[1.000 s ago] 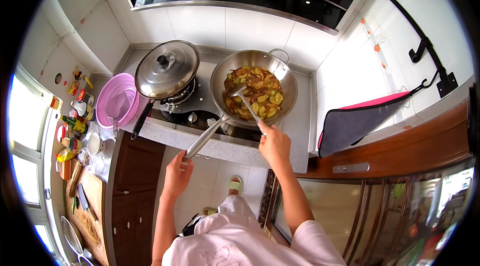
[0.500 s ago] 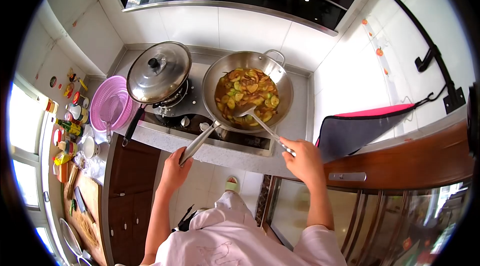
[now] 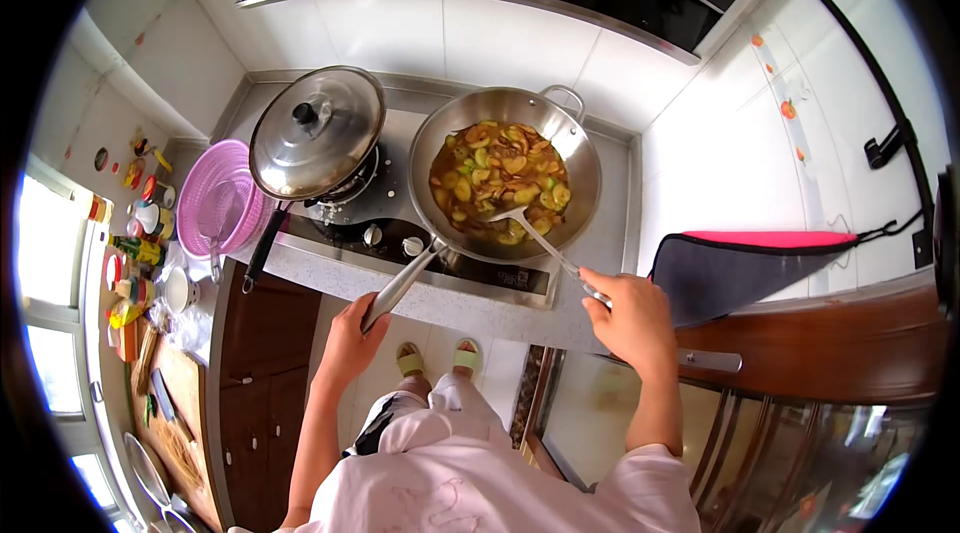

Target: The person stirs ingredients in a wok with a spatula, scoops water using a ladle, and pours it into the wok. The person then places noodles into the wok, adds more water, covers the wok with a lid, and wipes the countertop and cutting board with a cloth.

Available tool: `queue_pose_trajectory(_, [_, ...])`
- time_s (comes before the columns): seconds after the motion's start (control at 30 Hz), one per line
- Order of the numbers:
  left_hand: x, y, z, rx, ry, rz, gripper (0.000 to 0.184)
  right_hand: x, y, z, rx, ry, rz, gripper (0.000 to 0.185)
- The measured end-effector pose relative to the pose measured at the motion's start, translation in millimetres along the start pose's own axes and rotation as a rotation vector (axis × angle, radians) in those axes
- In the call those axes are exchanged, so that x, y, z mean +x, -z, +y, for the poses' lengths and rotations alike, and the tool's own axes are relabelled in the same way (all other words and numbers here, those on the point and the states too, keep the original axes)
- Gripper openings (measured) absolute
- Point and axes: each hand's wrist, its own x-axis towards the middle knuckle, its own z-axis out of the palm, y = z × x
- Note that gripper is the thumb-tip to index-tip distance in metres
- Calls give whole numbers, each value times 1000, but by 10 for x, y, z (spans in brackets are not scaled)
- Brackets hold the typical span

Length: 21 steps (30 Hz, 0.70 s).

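A steel wok (image 3: 585,168) sits on the right burner of the stove, holding sliced vegetables (image 3: 500,168) in brown liquid. Its long metal handle (image 3: 403,283) points toward me, and my left hand (image 3: 351,335) is wrapped round the end of it. In my right hand (image 3: 632,321) is a metal spatula (image 3: 548,247), gripped near the end of its handle. The spatula's head rests among the vegetables at the near side of the wok, partly under the liquid.
On the left burner stands a lidded pan (image 3: 318,133), its black handle (image 3: 264,248) reaching past the counter edge. Left of it are a pink basket (image 3: 222,195), jars, a white cup (image 3: 182,290) and a cutting board (image 3: 185,383) with a knife (image 3: 163,395). A grey cloth (image 3: 745,273) hangs at right.
The spatula's head has shifted a little to the right in the wok, and my right hand has moved slightly right. My left hand keeps its hold. The camera view has shifted slightly.
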Motion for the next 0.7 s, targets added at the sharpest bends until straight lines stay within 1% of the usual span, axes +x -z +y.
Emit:
queue_pose_trajectory(0.1, [55, 21, 20, -5, 20, -55, 35, -119, 110, -105, -19, -70, -19, 37])
queue_pose_trajectory(0.2, [86, 47, 19, -35, 30, -106, 35, -111, -174, -136, -34, -37, 57, 36])
queue_pose_trajectory(0.3, [132, 73, -50, -60, 2, -137, 35, -149, -228, -257, 15, -85, 24, 36])
queue_pose_trajectory(0.43, [123, 101, -93, -90, -16, -167, 34, -340, -51, -385, 100, -118, 20, 36])
queue_pose_trajectory(0.53, [151, 112, -120, -100, -26, -187, 34, -340, -269, -380, 167, -27, 68, 36])
queue_pose_trajectory(0.57, [156, 108, -130, -98, -28, -192, 33, -297, -381, -423, 180, -69, 24, 35])
queue_pose_trajectory(0.63, [165, 106, -159, -99, -57, -200, 33, -212, -628, -455, 201, -100, 41, 34])
queue_pose_trajectory(0.7, [173, 126, -194, -100, -79, -207, 33, -228, -620, -513, 217, -92, 84, 34])
